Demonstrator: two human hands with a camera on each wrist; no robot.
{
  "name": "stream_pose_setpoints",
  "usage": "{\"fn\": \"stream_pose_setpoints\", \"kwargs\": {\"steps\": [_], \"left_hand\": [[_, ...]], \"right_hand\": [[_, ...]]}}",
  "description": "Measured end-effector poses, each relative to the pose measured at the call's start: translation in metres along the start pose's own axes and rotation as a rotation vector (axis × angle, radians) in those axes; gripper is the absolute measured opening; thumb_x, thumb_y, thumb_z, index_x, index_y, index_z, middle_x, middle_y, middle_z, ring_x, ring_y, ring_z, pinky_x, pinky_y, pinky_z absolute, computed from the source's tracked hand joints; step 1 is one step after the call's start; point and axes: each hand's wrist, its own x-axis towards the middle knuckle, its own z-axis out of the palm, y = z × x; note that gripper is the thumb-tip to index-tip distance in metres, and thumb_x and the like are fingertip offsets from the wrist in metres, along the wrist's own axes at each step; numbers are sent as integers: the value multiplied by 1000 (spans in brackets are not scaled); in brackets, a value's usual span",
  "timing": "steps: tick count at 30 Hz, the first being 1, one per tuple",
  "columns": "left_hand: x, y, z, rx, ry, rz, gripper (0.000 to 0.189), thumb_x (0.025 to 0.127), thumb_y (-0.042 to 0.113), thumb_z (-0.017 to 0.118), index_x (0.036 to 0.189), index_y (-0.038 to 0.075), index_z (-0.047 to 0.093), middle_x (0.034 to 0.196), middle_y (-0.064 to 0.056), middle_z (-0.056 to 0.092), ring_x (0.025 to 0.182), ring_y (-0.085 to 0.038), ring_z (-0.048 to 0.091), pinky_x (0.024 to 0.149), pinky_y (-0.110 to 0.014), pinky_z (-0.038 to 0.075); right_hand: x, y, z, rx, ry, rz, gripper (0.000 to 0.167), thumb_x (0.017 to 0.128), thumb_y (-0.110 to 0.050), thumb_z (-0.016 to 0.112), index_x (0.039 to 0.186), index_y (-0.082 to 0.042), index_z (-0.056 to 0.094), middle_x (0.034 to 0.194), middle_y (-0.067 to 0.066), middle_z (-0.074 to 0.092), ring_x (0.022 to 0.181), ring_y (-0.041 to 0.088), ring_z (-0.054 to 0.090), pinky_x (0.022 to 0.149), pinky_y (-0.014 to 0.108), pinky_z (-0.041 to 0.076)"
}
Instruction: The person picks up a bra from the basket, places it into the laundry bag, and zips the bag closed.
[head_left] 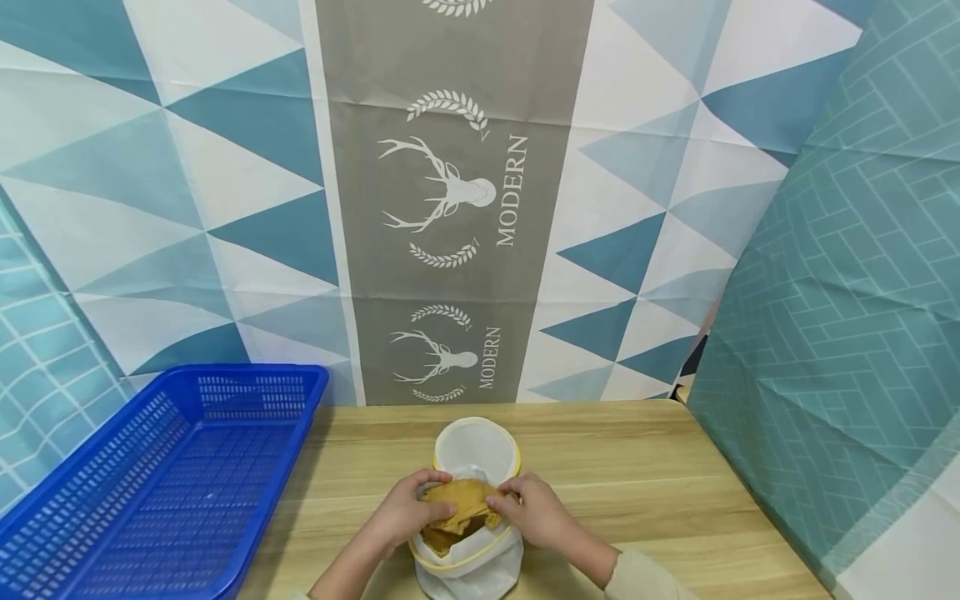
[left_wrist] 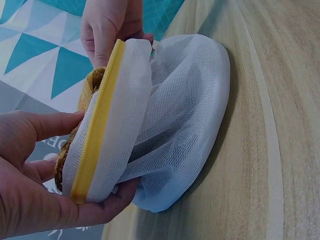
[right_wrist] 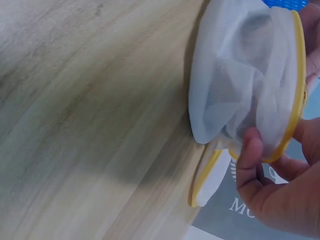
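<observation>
Fingers curl at both sides of the white mesh bag (head_left: 480, 577) in the head view, the left hand (head_left: 401, 512) at the left of its mouth and the right hand (head_left: 534, 512) at the right; neither is spread wide, and fingertips of both touch the mustard cloth (head_left: 468, 497) that bulges from the opening; the bag stands on the wooden table (head_left: 600, 467), its yellow-edged lid (head_left: 474, 450) open toward the table's far edge; the blue basket (head_left: 321, 377) takes up the table's left side, its far right corner near the far edge; a patterned backdrop (head_left: 450, 283) with deer prints rises behind that far edge, and a teal sheet (head_left: 847, 400) hangs along the right edge. In the left wrist view the left hand holds the bag's rim, one digit over the yellow zip (left_wrist: 95, 145) against the cloth, another on the outer mesh; the right hand is at the opposite side. In the right wrist view the right hand grips the rim, a fingertip pressing the outer mesh; the bag's body rests on the table, the lid just beside it.
</observation>
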Motion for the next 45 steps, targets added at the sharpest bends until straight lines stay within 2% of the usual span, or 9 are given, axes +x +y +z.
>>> {"fn": "stream_pose_setpoints", "kwargs": {"steps": [5, 11, 17, 21, 25, 30, 36, 40, 45], "left_hand": [[1, 2, 1, 15, -6, 0, 44, 79, 19, 74, 118, 3, 58, 132, -29, 46, 112, -35, 48, 82, -37, 50], [3, 3, 1, 35, 8, -2, 45, 80, 18, 73, 119, 2, 58, 131, -27, 48, 111, -34, 50, 83, -39, 50], [3, 2, 0, 14, 21, -9, 46, 80, 15, 72, 120, -1, 56, 131, -29, 47, 102, -26, 55, 78, -35, 51], [4, 0, -1, 8, 15, -13, 45, 81, 14, 71, 121, -2, 55, 132, -29, 46, 98, -23, 57, 76, -33, 51], [4, -1, -1, -1, -4, -8, 45, 81, 13, 71, 121, -2, 55, 131, -29, 46, 97, -22, 57, 75, -32, 52], [4, 0, 0, -6, -23, 5, 45, 81, 15, 71, 120, -1, 56, 130, -29, 47, 99, -23, 56, 75, -32, 51], [4, -1, 1, -8, -31, 8, 44, 80, 15, 72, 118, 0, 57, 129, -28, 48, 102, -25, 54, 77, -32, 51], [4, 0, 1, 10, -19, 3, 42, 79, 13, 72, 116, 1, 58, 128, -28, 48, 103, -27, 53, 77, -34, 50], [4, 1, 1, 54, 14, -14, 39, 76, 8, 72, 112, 3, 59, 126, -26, 50, 103, -30, 50, 77, -35, 49]], "right_hand": [[1, 0, 5, -49, 62, 1, 33, 89, -33, 61, 94, -2, 69, 82, 1, 53, 70, 6, 44, 58, 19, 39], [1, -1, 6, -88, 87, 1, 36, 90, -37, 59, 94, -2, 68, 83, 1, 54, 70, 6, 47, 58, 20, 40], [2, 2, -2, -30, -6, -49, 43, 91, -38, 57, 105, 2, 68, 84, 2, 54, 69, 7, 42, 55, 20, 38], [3, 2, -7, -13, -65, -47, 42, 87, -36, 62, 108, 1, 67, 87, 2, 55, 69, 7, 43, 56, 20, 39], [4, 3, -4, -17, -36, -26, 34, 82, -32, 69, 99, -3, 69, 80, 0, 52, 65, 7, 41, 53, 20, 37], [5, 4, 5, -45, 33, 18, 24, 80, -27, 73, 86, -6, 62, 75, -1, 47, 63, 8, 38, 52, 20, 34], [4, 2, 9, -102, 80, 26, 28, 77, -26, 76, 77, -8, 54, 74, -1, 48, 62, 8, 37, 52, 20, 34], [3, 4, 6, -67, 51, 25, 31, 75, -30, 77, 81, -8, 56, 74, -1, 46, 62, 9, 37, 52, 20, 33], [1, 5, -1, -1, -49, 13, 39, 78, -39, 74, 93, -6, 61, 76, 1, 45, 65, 11, 38, 53, 22, 34]]}}
